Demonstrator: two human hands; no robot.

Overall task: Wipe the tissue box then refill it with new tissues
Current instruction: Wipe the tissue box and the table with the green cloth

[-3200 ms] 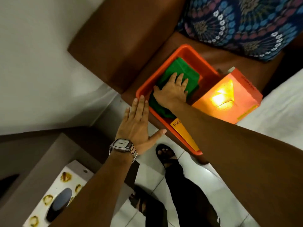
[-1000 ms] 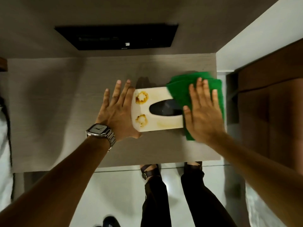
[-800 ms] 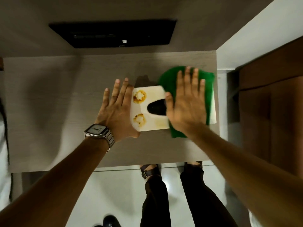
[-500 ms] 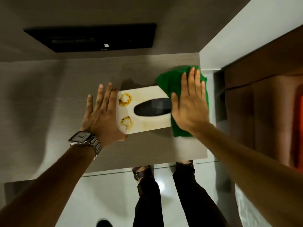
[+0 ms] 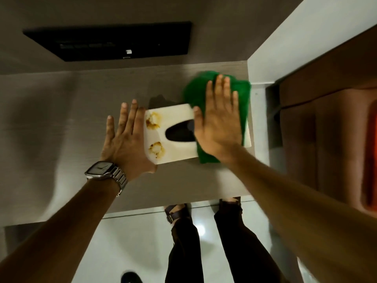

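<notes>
Tissue box [image 5: 175, 117] between left hand [image 5: 126, 139] and cloth-covered right hand [image 5: 219, 127]

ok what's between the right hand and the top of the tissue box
The green cloth. In the head view, the right hand lies flat on it, pressing it onto the right part of the tissue box. The left hand touches the box's left end directly.

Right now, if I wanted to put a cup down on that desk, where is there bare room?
The wide stretch of desk left of the left hand is bare, and so is the front strip between the tissue box and the desk's near edge. The right end is crowded: the right hand presses a green cloth over the box there.
</notes>
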